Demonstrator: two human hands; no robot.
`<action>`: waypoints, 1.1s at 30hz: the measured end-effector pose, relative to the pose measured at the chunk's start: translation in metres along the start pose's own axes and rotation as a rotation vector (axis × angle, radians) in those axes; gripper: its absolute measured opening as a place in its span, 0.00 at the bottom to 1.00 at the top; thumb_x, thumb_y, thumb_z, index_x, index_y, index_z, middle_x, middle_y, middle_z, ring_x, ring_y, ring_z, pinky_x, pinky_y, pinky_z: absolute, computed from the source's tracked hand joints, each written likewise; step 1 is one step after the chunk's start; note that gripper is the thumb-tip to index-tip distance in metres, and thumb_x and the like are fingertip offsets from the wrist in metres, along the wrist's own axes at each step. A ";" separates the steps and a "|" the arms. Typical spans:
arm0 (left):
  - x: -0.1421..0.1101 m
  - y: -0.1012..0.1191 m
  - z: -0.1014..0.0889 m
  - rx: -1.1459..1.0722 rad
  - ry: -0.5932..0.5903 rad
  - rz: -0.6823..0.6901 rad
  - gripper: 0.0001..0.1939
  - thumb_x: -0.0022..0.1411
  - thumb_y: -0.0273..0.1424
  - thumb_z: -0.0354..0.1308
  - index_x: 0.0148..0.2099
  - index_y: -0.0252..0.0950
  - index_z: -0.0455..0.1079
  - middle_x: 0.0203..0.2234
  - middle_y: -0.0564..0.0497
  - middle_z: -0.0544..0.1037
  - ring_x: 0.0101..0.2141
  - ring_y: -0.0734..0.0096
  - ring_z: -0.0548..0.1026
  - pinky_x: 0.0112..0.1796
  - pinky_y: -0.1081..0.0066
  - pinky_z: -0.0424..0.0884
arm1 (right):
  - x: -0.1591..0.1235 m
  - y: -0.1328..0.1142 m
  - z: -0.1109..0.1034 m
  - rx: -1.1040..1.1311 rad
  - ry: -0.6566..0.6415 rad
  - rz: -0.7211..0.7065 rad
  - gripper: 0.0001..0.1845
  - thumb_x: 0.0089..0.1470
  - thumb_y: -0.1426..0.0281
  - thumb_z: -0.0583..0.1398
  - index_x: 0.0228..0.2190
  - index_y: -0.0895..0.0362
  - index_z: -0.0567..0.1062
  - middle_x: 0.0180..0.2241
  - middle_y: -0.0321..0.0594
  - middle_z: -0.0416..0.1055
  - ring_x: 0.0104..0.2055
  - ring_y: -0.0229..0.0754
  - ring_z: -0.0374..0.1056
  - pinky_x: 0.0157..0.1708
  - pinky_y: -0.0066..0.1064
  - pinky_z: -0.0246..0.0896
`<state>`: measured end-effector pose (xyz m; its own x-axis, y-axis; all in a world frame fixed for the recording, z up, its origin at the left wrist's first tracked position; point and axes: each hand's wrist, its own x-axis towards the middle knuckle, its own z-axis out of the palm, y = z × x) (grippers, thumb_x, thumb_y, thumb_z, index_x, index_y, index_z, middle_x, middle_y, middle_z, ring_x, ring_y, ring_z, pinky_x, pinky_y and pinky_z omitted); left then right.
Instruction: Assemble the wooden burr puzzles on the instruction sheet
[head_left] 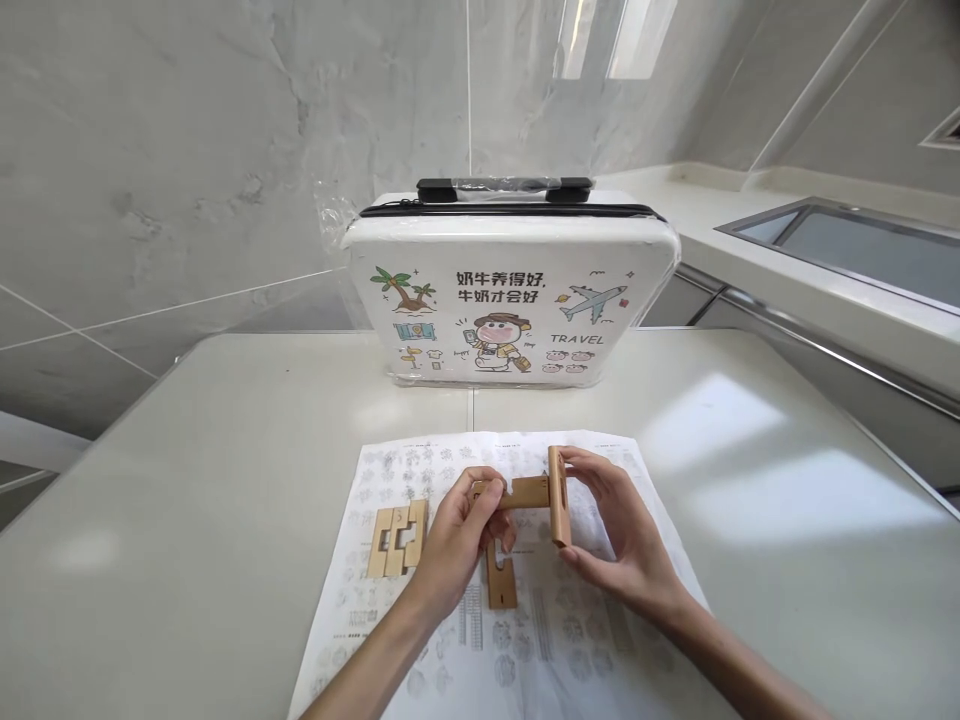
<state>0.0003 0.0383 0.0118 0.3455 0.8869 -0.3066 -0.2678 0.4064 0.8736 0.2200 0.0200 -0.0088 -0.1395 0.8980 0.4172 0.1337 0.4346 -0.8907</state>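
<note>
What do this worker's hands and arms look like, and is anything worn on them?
They are human, not mechanical. The left hand and right hand are gloveless, with no rings visible. Both forearms are bare as far as the picture shows: no sleeves, watch, bracelet, cables or markings.

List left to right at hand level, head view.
Light wooden pieces → left hand → held vertical wooden piece → right hand.
</note>
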 end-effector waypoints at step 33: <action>-0.010 0.003 -0.001 0.284 -0.024 -0.045 0.21 0.75 0.55 0.53 0.51 0.42 0.67 0.23 0.60 0.65 0.22 0.75 0.63 0.29 0.71 0.63 | -0.007 -0.006 -0.017 -0.247 -0.147 0.005 0.41 0.56 0.58 0.75 0.66 0.43 0.70 0.68 0.49 0.69 0.68 0.64 0.68 0.65 0.58 0.71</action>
<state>-0.0048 0.0304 0.0170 0.3737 0.8625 -0.3412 0.0098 0.3641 0.9313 0.2368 0.0125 -0.0030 -0.2764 0.8886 0.3659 0.3670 0.4495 -0.8144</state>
